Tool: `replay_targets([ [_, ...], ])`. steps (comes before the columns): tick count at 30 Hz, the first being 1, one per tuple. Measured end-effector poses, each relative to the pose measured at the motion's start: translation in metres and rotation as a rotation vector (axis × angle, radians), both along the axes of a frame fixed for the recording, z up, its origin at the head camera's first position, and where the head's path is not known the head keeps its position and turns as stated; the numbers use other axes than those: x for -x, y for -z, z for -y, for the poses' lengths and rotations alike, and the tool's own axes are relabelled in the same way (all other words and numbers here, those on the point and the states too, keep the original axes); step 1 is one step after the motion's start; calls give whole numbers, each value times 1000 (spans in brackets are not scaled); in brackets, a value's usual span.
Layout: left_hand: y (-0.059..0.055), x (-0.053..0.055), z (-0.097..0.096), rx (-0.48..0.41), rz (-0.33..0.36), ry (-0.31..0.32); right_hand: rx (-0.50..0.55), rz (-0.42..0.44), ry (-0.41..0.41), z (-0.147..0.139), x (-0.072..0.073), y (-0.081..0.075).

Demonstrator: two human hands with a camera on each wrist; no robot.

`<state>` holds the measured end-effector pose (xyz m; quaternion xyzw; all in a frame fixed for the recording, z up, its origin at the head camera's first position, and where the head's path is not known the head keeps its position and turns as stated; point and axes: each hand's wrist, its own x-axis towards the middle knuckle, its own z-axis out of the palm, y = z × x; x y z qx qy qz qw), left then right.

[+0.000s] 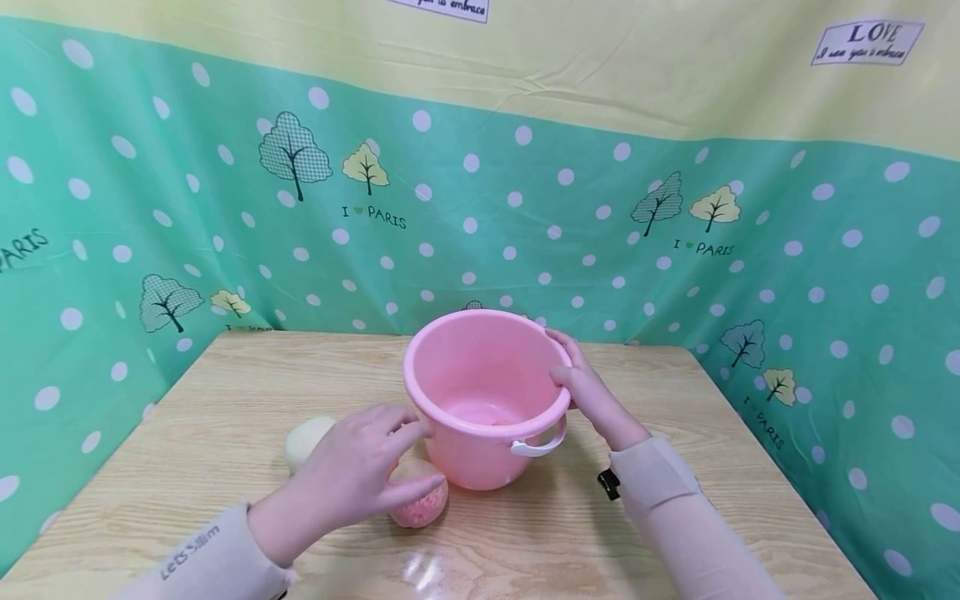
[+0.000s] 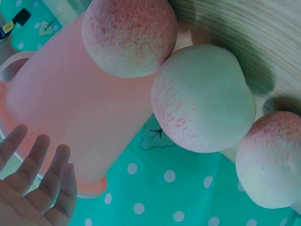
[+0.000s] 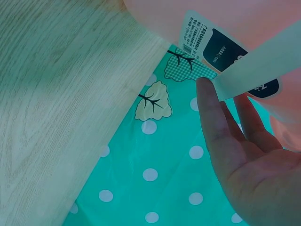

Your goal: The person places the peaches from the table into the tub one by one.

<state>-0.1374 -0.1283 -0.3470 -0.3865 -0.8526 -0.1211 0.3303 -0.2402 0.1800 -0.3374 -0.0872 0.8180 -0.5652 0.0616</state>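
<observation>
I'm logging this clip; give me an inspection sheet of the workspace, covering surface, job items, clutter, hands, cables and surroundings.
Surface: wood-grain table, with a bright reflection near its front.
Job items: pink bucket with a white handle, mouth facing up; three peach-like fruits near it, one mostly hidden in the head view.
Clutter: nothing seen loose; a small black piece shows by the right sleeve.
Left hand: beside the bucket and over the fruits, gripping nothing; contact unclear.
Right hand: grips the bucket's rim on the right.
Cables: nothing seen.
Surroundings: green-and-yellow printed cloth behind and at both sides.
</observation>
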Motion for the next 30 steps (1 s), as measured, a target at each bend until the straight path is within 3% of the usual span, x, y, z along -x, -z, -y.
replay_targets([
  [19,26,1,-4,42,-6,-18,13,40,21,1,3,0],
  [30,40,-1,-5,92,9,-83,9,35,23,1,4,0],
])
